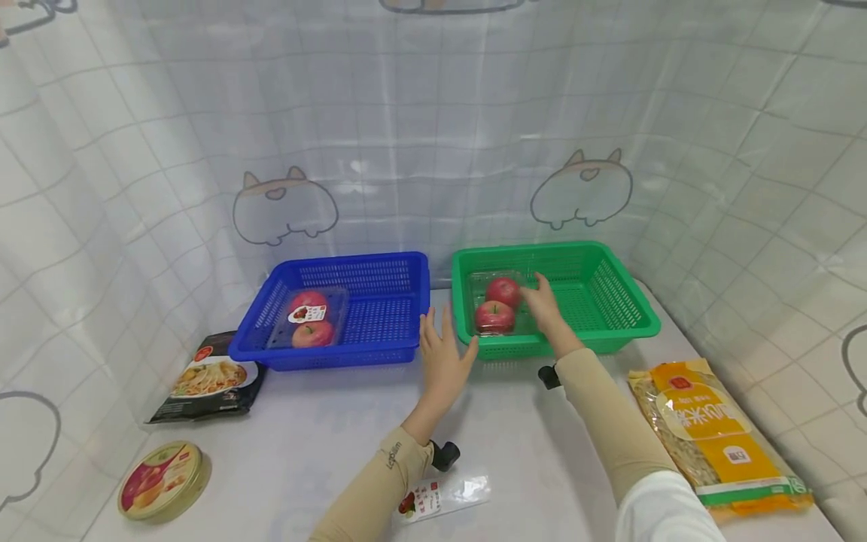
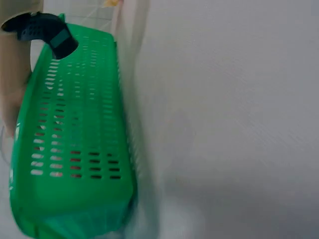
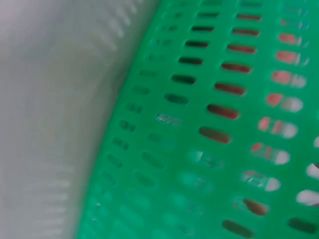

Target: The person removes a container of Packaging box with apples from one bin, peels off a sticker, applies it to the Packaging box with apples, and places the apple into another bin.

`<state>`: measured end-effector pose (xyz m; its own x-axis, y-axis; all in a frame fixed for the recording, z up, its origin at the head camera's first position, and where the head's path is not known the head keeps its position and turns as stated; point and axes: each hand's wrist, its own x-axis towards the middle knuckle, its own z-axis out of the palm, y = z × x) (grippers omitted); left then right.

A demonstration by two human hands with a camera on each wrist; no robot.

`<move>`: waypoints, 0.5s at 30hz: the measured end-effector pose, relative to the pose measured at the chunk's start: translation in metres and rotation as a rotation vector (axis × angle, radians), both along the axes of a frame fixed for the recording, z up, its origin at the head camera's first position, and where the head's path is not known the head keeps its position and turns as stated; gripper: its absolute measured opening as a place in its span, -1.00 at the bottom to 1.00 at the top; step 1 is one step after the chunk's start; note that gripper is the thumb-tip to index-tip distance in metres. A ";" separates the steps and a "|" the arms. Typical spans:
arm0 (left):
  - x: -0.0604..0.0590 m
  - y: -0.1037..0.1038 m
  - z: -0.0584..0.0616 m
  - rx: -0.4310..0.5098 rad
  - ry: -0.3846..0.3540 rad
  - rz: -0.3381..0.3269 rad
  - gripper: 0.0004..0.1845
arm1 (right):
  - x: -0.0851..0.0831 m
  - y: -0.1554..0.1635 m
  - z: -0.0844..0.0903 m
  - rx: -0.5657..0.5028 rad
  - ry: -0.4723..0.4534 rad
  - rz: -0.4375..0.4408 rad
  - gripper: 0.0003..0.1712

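Observation:
Two red apples in a clear plastic box [image 1: 481,284] sit at the left end of the green basket [image 1: 555,345]. My right hand [image 1: 545,307] reaches over that basket's front rim, beside the box's right side. Its thumb and fingers are apart; whether they touch the box I cannot tell. My left hand [image 1: 442,363] is just in front of the gap between the baskets, fingers spread, holding nothing. A similar apple box [image 1: 341,301], with a white label [image 1: 307,313], lies in the blue basket [image 1: 325,358]. In both wrist views the basket's slotted green wall [image 2: 75,114] shows, but no fingers.
A labelled clear strip [image 1: 460,493] lies beside my left forearm. At the left are a black noodle packet [image 1: 210,376] and a round tin [image 1: 162,482]. A yellow grain bag [image 1: 721,436] lies at right. A patterned curtain [image 1: 433,150] hangs behind the baskets.

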<state>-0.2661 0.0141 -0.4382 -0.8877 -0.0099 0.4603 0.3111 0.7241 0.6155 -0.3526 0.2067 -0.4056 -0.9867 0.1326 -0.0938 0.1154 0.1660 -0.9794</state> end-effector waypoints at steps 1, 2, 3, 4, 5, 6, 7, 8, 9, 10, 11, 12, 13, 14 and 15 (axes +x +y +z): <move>-0.002 0.003 -0.001 -0.005 -0.011 -0.012 -0.20 | -0.001 0.002 -0.002 -0.001 -0.024 -0.006 -0.19; -0.003 0.006 -0.003 -0.012 -0.020 -0.019 -0.20 | -0.002 0.005 -0.003 -0.006 -0.052 -0.008 -0.17; -0.005 0.008 -0.004 -0.014 -0.029 -0.024 -0.20 | -0.003 0.006 -0.005 -0.007 -0.086 -0.003 -0.15; -0.006 0.010 -0.005 -0.008 -0.038 -0.029 -0.20 | -0.003 0.008 -0.006 -0.016 -0.127 0.005 -0.13; -0.007 0.012 -0.006 0.002 -0.046 -0.035 -0.21 | -0.004 0.009 -0.007 -0.026 -0.165 0.014 -0.11; -0.009 0.014 -0.007 0.013 -0.058 -0.039 -0.20 | -0.005 0.009 -0.007 -0.040 -0.207 0.024 -0.11; -0.010 0.015 -0.007 0.027 -0.071 -0.043 -0.20 | -0.006 0.009 -0.007 -0.055 -0.248 0.035 -0.11; -0.011 0.016 -0.008 0.042 -0.083 -0.047 -0.21 | -0.006 0.009 -0.007 -0.050 -0.276 0.050 -0.13; -0.013 0.017 -0.008 0.058 -0.095 -0.053 -0.21 | -0.007 0.009 -0.007 -0.051 -0.302 0.064 -0.15; -0.014 0.018 -0.008 0.075 -0.106 -0.057 -0.21 | -0.009 0.009 -0.008 -0.041 -0.325 0.070 -0.16; -0.015 0.019 -0.009 0.089 -0.118 -0.060 -0.20 | -0.010 0.009 -0.007 -0.032 -0.341 0.076 -0.18; -0.016 0.019 -0.009 0.100 -0.128 -0.064 -0.20 | -0.011 0.009 -0.007 -0.018 -0.361 0.080 -0.19; -0.017 0.020 -0.009 0.110 -0.136 -0.067 -0.20 | -0.012 0.009 -0.007 0.009 -0.372 0.084 -0.19; -0.018 0.021 -0.008 0.117 -0.142 -0.070 -0.19 | -0.013 0.010 -0.007 0.033 -0.384 0.083 -0.19; -0.019 0.021 -0.008 0.118 -0.148 -0.073 -0.19 | -0.015 0.010 -0.008 0.046 -0.400 0.075 -0.18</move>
<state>-0.2851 0.0355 -0.4464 -0.9459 0.0111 0.3244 0.2604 0.6227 0.7378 -0.3672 0.2167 -0.4134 -0.8807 0.0750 -0.4677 0.4716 0.2308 -0.8511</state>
